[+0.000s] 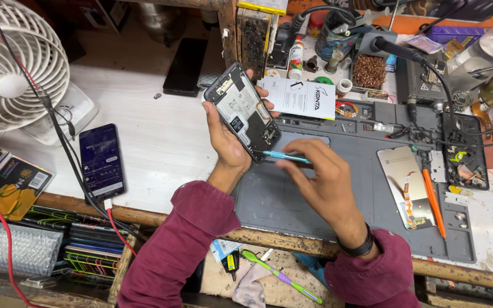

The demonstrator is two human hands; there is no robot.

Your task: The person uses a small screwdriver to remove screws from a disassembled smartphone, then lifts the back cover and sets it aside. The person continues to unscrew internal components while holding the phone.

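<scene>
My left hand (226,140) holds an opened smartphone (242,109) with its back cover off, tilted, the battery and circuit board showing. My right hand (315,174) grips a thin light-blue tool (283,155) whose tip touches the phone's lower corner. Both hands are above the left part of a grey repair mat (292,199). Maroon sleeves cover both forearms, and a black band sits on my right wrist.
A detached phone screen (406,185) and an orange tool (433,202) lie on the mat's right side. A lit phone (102,162) on a red cable lies left, beside a white fan (12,68). A dark phone (185,67), a white box (298,97), bottles and soldering gear crowd the back.
</scene>
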